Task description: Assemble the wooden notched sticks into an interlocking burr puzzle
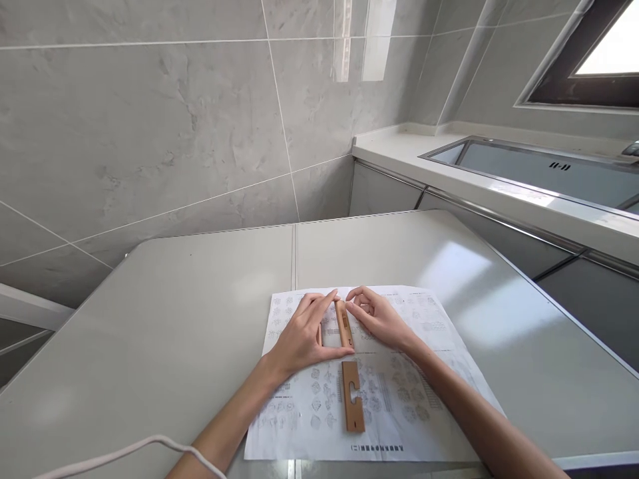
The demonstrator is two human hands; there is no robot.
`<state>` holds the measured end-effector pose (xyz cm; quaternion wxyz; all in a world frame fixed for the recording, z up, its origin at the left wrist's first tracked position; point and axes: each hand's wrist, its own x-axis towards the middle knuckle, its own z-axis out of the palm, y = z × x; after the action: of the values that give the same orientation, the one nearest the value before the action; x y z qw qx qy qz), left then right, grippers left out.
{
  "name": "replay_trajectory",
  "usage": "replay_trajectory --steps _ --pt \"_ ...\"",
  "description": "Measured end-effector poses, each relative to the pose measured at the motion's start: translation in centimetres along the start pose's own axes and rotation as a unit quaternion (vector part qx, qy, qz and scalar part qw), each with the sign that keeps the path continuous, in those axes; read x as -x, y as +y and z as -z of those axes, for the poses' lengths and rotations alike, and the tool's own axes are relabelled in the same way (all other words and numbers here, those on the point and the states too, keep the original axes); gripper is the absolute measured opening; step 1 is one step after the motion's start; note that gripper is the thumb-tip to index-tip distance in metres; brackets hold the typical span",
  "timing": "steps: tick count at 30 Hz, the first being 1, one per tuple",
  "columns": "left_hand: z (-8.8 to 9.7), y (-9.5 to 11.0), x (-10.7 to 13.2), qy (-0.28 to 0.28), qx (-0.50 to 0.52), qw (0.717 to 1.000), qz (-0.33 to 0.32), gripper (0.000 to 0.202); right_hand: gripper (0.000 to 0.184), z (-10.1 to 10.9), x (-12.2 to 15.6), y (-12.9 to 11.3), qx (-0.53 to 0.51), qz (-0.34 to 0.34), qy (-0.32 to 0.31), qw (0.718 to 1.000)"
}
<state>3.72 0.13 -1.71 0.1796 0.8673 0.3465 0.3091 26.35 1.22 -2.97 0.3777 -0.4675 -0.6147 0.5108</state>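
Note:
A printed instruction sheet [399,412] lies on the grey table [174,319]. On it, my left hand [302,336] and my right hand [379,319] flank a notched wooden stick [343,324] that lies lengthwise between them. The left hand's thumb and fingers pinch the stick from the left. Fingertips of the right hand press its far end from the right. Another flat wooden piece [352,396] with a notch cut in its side lies alone on the sheet, nearer to me and untouched.
A tiled wall [174,133] rises behind the table. A counter with a steel sink [539,169] runs along the right. A white cable [124,452] crosses the lower left corner. The table has a seam down its middle.

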Motion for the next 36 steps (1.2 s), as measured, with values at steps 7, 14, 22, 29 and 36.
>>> replay_trajectory --steps 7,14,22,29,36 --pt "-0.4 0.7 0.1 0.041 0.027 0.999 -0.012 0.114 0.045 0.5 0.1 -0.5 -0.096 -0.083 -0.184 0.975" --pt "-0.2 1.1 -0.2 0.066 0.067 0.996 0.008 0.113 0.046 0.8 -0.1 -0.2 -0.181 -0.062 -0.194 0.962" --pt "-0.2 1.0 -0.2 0.083 0.091 0.992 0.021 0.127 0.047 0.6 -0.1 -0.6 -0.213 -0.061 -0.19 0.957" --pt "-0.7 1.3 0.5 0.072 0.106 0.991 -0.028 0.137 0.044 -0.1 0.2 -1.2 -0.268 -0.065 -0.302 0.913" --pt "-1.7 1.8 0.8 0.02 0.102 0.993 -0.057 0.129 0.047 -0.6 0.1 -0.6 -0.235 -0.063 -0.319 0.916"
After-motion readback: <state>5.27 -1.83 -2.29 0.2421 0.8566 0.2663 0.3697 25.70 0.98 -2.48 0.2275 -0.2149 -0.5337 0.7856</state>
